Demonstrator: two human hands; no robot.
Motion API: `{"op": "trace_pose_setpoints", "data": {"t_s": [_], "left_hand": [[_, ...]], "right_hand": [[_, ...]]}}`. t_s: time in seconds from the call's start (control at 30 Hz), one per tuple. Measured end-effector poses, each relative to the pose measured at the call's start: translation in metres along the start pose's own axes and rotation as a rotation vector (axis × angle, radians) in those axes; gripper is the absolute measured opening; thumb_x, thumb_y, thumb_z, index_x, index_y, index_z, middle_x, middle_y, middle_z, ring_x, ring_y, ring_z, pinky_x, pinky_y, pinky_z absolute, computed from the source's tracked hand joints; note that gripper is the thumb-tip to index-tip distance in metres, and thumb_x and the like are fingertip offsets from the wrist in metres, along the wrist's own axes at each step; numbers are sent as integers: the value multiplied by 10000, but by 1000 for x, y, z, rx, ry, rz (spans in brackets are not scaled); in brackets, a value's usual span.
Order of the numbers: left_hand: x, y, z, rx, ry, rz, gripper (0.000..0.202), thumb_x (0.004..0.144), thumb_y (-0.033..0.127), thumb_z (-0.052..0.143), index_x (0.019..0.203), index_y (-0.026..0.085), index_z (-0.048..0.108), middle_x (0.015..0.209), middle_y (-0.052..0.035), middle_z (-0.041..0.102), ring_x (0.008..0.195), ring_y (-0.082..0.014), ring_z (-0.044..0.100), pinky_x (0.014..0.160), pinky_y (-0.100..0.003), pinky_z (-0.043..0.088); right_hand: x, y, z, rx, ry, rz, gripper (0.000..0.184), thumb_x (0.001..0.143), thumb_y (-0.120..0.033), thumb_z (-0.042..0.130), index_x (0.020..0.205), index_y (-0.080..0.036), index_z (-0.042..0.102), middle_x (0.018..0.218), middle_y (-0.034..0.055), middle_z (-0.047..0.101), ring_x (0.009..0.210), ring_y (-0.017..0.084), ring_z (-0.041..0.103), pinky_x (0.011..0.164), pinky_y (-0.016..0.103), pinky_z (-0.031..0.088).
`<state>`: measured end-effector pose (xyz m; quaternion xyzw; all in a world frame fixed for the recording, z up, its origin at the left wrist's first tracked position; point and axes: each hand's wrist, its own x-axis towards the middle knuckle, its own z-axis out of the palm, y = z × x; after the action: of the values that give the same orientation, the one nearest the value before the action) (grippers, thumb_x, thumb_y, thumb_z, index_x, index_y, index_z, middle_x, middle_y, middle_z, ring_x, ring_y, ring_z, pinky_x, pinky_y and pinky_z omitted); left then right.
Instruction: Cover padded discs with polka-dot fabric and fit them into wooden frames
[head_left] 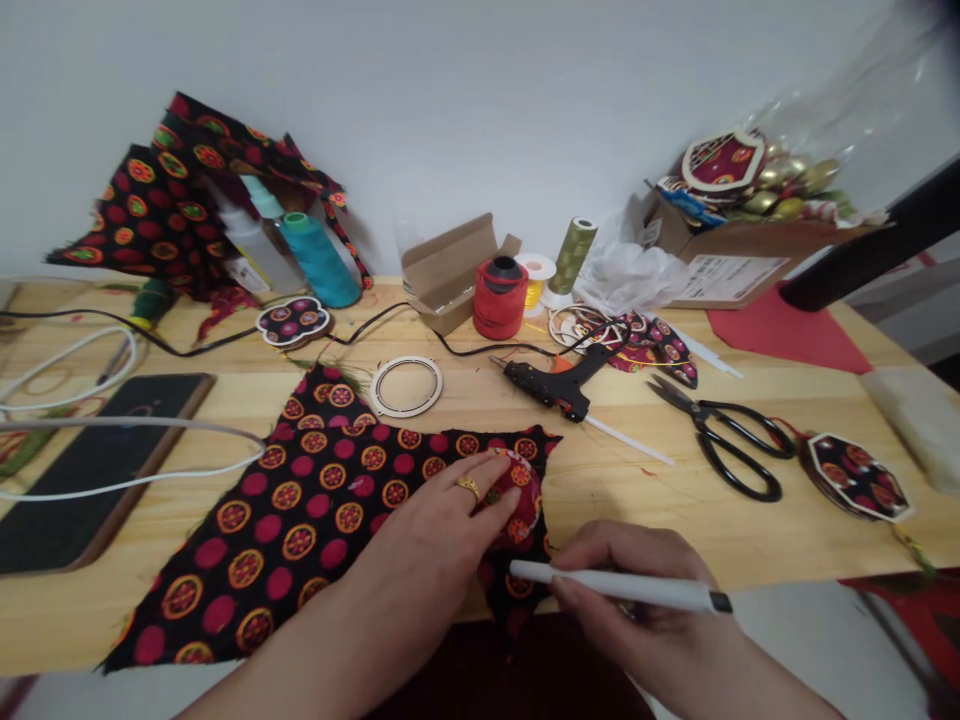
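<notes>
A black cloth (pixel 300 540) with red dots and orange-ringed flower circles lies on the wooden table, reaching its front edge. My left hand (pixel 442 530), a gold ring on one finger, lies with its fingers stretched out over a small round patterned piece (pixel 529 495), pressing it onto the right part of the cloth. Part of that round piece is hidden under the fingers. In my right hand (pixel 637 600) is a white pen (pixel 630 588) with a dark end, held nearly level, its other end over the cloth just below the round piece. A pale ring-shaped frame (pixel 407 387) lies behind the cloth.
A black glue gun (pixel 551 387) and black-handled scissors (pixel 720 430) lie to the right. Thread spools, including a red one (pixel 500 300), stand behind, near an open cardboard box (pixel 450 270). A phone (pixel 97 460) and white cable (pixel 187 475) are at left.
</notes>
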<state>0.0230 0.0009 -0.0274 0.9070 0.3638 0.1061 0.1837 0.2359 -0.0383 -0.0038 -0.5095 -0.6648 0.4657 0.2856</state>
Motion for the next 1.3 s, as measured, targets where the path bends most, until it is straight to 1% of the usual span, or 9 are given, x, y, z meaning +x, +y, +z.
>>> {"op": "trace_pose_setpoints", "data": {"t_s": [0.17, 0.3, 0.43, 0.63, 0.77, 0.9, 1.1, 1.2, 1.3], "left_hand": [[0, -1, 1, -14, -8, -4, 510, 803, -34, 454, 1274, 127, 567, 1437, -157, 488, 1374, -234, 370, 1089, -398, 396], [-1, 0, 2, -20, -1, -4, 533, 800, -15, 468, 1305, 139, 544, 1456, -144, 470, 1375, -221, 367, 1098, -375, 381], [-1, 0, 2, -16, -21, -13, 561, 789, -42, 429, 1302, 153, 549, 1459, -134, 469, 1380, -213, 360, 1092, -375, 387], [-2, -2, 2, -38, -23, -8, 561, 789, -43, 421, 1300, 150, 549, 1463, -142, 460, 1389, -219, 344, 1092, -395, 392], [-3, -4, 5, -37, -23, 3, 560, 817, -25, 423, 1340, 157, 506, 1483, -145, 430, 1396, -215, 326, 1094, -413, 393], [-6, -7, 9, -18, -31, -3, 597, 807, -41, 421, 1359, 181, 474, 1501, -133, 403, 1400, -210, 318, 1100, -423, 387], [-7, -5, 9, 6, -19, 10, 618, 806, -74, 420, 1373, 171, 446, 1504, -138, 396, 1411, -219, 301, 1106, -426, 383], [-3, -2, 8, 41, -6, 15, 478, 871, 45, 513, 1340, 131, 482, 1461, -158, 455, 1386, -240, 353, 1100, -423, 393], [-2, -2, 8, 57, -8, 7, 493, 845, 133, 627, 1322, 130, 500, 1447, -162, 473, 1368, -258, 382, 1095, -430, 399]], "right_hand": [[2, 1, 4, -11, -30, -46, 141, 850, -181, 572, 779, -200, 693, 648, -9, 693, 513, 84, 553, 456, 172, 399], [2, 5, 5, -31, -58, -67, 131, 873, -176, 560, 839, -215, 680, 738, -15, 709, 602, 88, 607, 554, 185, 450], [0, 9, 4, -58, -33, -130, 116, 870, -164, 565, 858, -227, 661, 727, -32, 692, 606, 84, 602, 561, 185, 450], [-7, 14, 3, -98, -90, -210, 101, 903, -185, 560, 953, -235, 631, 831, -15, 680, 727, 111, 610, 684, 233, 472], [-8, 17, 1, -125, -101, -280, 110, 905, -158, 541, 969, -220, 606, 826, -11, 661, 717, 106, 592, 666, 229, 460], [-7, 18, -4, -150, -89, -231, 106, 905, -168, 559, 974, -236, 603, 834, -20, 672, 716, 101, 594, 665, 223, 452], [-2, 15, -12, -173, -39, -150, 97, 890, -193, 564, 851, -213, 650, 695, -8, 666, 573, 104, 566, 531, 221, 423], [0, 15, -10, -148, -43, -137, 110, 894, -208, 563, 845, -211, 661, 693, -6, 672, 570, 102, 570, 519, 213, 420], [1, 14, -7, -130, -69, -146, 117, 906, -213, 549, 861, -207, 657, 725, -1, 680, 606, 104, 585, 558, 214, 436]]}}
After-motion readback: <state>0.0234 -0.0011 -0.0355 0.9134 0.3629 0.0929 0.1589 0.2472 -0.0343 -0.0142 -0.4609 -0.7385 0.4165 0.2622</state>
